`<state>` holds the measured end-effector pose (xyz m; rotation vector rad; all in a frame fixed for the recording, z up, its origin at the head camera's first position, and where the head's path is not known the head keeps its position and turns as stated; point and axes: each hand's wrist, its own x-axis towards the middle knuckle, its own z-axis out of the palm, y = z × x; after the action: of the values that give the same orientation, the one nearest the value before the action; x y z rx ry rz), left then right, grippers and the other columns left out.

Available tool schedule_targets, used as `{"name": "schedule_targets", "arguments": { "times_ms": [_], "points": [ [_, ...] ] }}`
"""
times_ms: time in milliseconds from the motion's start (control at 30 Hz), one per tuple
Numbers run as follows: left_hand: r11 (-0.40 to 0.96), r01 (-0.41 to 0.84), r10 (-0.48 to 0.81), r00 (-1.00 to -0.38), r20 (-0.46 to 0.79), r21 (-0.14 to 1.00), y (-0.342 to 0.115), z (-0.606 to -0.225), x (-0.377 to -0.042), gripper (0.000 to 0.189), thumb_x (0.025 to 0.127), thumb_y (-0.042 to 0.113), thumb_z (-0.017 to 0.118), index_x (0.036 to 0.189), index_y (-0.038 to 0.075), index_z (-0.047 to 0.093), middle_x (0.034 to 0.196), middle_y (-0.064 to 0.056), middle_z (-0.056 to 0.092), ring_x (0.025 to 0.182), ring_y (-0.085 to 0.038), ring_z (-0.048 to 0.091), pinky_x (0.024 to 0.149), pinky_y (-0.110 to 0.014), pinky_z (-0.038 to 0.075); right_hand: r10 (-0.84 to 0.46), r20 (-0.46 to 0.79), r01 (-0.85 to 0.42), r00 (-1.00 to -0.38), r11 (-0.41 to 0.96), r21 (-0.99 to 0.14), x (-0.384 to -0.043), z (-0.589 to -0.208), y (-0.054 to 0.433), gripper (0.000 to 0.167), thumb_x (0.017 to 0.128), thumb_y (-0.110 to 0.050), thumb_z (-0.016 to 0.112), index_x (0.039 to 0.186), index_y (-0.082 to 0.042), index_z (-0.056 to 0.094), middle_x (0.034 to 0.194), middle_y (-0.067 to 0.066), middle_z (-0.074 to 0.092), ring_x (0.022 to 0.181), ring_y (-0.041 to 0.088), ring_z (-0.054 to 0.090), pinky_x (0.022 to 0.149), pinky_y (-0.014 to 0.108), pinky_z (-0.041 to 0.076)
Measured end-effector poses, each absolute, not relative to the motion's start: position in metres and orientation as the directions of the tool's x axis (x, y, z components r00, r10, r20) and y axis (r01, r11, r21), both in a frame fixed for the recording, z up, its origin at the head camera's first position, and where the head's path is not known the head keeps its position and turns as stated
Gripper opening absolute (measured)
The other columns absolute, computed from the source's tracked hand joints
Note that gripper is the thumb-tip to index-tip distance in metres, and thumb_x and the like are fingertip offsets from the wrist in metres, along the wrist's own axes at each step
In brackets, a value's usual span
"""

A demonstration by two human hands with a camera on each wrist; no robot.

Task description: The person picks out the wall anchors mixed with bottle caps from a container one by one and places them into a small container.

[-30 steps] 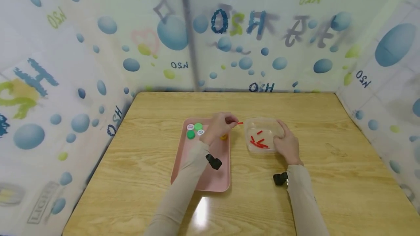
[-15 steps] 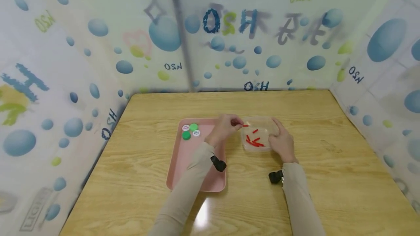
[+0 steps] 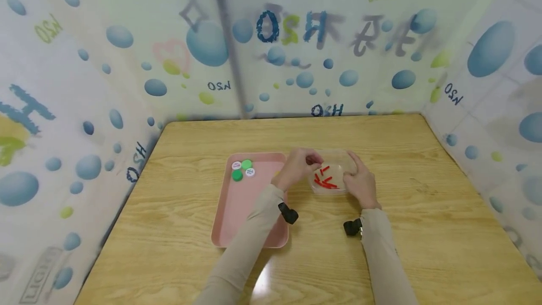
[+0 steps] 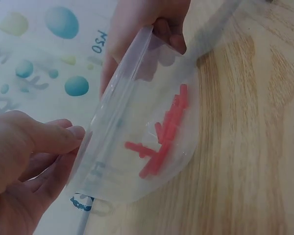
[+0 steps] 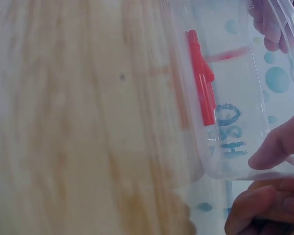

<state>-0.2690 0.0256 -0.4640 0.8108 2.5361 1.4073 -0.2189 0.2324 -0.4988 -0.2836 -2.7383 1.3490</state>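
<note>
A clear plastic container (image 3: pixel 336 171) stands on the table with several short red sticks (image 3: pixel 326 184) in it. My right hand (image 3: pixel 361 184) grips its right side, thumb over the wall and fingers outside, as the right wrist view shows. My left hand (image 3: pixel 299 169) is at the container's left rim, thumb and fingertips close together. No stick shows between them. One small red stick (image 3: pixel 322 172) appears just below those fingertips, inside the container. Through the clear wall, the left wrist view shows the red sticks (image 4: pixel 165 134) in a loose heap.
Left of the container lies a pink tray (image 3: pixel 250 215). In its far left corner are two green bottle caps (image 3: pixel 237 175) and two white bottle caps (image 3: pixel 250 172). A bit of yellow (image 3: pixel 277 173) shows beside my left wrist. Patterned curtains (image 3: pixel 288 88) surround the wooden table (image 3: pixel 423 229).
My left hand has moved right, from above the tray's edge to the container, and let go of the red stick it pinched. My right hand keeps holding the container. The head view has shifted slightly.
</note>
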Motion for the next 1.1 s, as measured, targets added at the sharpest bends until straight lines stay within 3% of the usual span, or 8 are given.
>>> {"name": "schedule_targets", "arguments": {
  "times_ms": [400, 733, 833, 900, 967, 1033, 1100],
  "points": [
    [0.448, 0.349, 0.492, -0.865, 0.100, 0.823, 0.018, -0.466, -0.266, 0.016, 0.096, 0.005, 0.068, 0.109, 0.001, 0.076, 0.104, -0.009, 0.076, 0.089, -0.014, 0.070, 0.078, -0.020, 0.057, 0.149, 0.008, 0.091, -0.989, 0.643, -0.761, -0.224, -0.499, 0.227, 0.075, 0.083, -0.007, 0.046, 0.157, -0.023, 0.040, 0.051, -0.004, 0.031, 0.048, 0.011, 0.022, 0.045, 0.028, 0.025],
    [0.417, 0.352, 0.481, -0.868, 0.126, 0.838, 0.016, -0.467, -0.267, 0.017, 0.097, 0.006, 0.066, 0.111, 0.000, 0.075, 0.107, -0.012, 0.075, 0.091, -0.014, 0.070, 0.080, -0.021, 0.057, 0.111, -0.029, 0.098, -0.993, 0.681, -0.725, -0.230, -0.498, 0.234, 0.075, 0.085, -0.011, 0.045, 0.159, -0.022, 0.034, 0.051, -0.001, 0.033, 0.048, 0.011, 0.024, 0.044, 0.029, 0.027],
    [0.412, 0.363, 0.460, -0.874, 0.153, 0.835, 0.015, -0.466, -0.263, 0.019, 0.099, 0.009, 0.065, 0.115, 0.002, 0.074, 0.110, -0.010, 0.075, 0.095, -0.014, 0.070, 0.084, -0.021, 0.057, 0.062, -0.084, 0.102, -0.995, 0.726, -0.680, -0.231, -0.494, 0.240, 0.074, 0.090, -0.018, 0.044, 0.162, -0.019, 0.025, 0.074, 0.017, 0.059, 0.053, 0.019, 0.039, 0.049, 0.036, 0.037],
    [0.410, 0.369, 0.452, -0.877, 0.165, 0.834, 0.014, -0.463, -0.259, 0.022, 0.100, 0.012, 0.065, 0.119, 0.004, 0.073, 0.114, -0.009, 0.074, 0.100, -0.016, 0.069, 0.088, -0.023, 0.057, 0.030, -0.152, 0.123, -0.988, 0.752, -0.648, -0.229, -0.490, 0.247, 0.072, 0.096, -0.027, 0.040, 0.164, -0.017, 0.016, 0.109, 0.030, 0.065, 0.071, 0.033, 0.057, 0.064, 0.047, 0.050],
    [0.413, 0.372, 0.439, -0.881, 0.176, 0.831, 0.011, -0.459, -0.256, 0.025, 0.100, 0.015, 0.064, 0.123, 0.006, 0.071, 0.120, -0.007, 0.072, 0.106, -0.018, 0.067, 0.094, -0.028, 0.056, 0.002, -0.223, 0.143, -0.975, 0.773, -0.618, -0.227, -0.484, 0.255, 0.074, 0.102, -0.040, 0.034, 0.164, -0.012, 0.006, 0.141, 0.037, 0.049, 0.101, 0.051, 0.062, 0.085, 0.061, 0.050],
    [0.422, 0.371, 0.425, -0.887, 0.181, 0.827, 0.005, -0.456, -0.253, 0.027, 0.101, 0.016, 0.063, 0.127, 0.009, 0.068, 0.126, -0.006, 0.068, 0.115, -0.023, 0.063, 0.101, -0.034, 0.054, -0.005, -0.274, 0.167, -0.962, 0.783, -0.599, -0.225, -0.478, 0.263, 0.080, 0.104, -0.053, 0.026, 0.163, -0.007, -0.001, 0.151, 0.040, 0.036, 0.123, 0.060, 0.051, 0.100, 0.069, 0.041],
    [0.436, 0.365, 0.409, -0.895, 0.180, 0.823, -0.003, -0.454, -0.250, 0.029, 0.102, 0.019, 0.062, 0.131, 0.013, 0.066, 0.135, -0.005, 0.062, 0.124, -0.025, 0.059, 0.105, -0.040, 0.051, -0.002, -0.284, 0.170, -0.959, 0.796, -0.581, -0.225, -0.473, 0.270, 0.088, 0.103, -0.064, 0.020, 0.162, -0.002, -0.003, 0.152, 0.042, 0.031, 0.127, 0.064, 0.045, 0.103, 0.072, 0.038]
  ]
}}
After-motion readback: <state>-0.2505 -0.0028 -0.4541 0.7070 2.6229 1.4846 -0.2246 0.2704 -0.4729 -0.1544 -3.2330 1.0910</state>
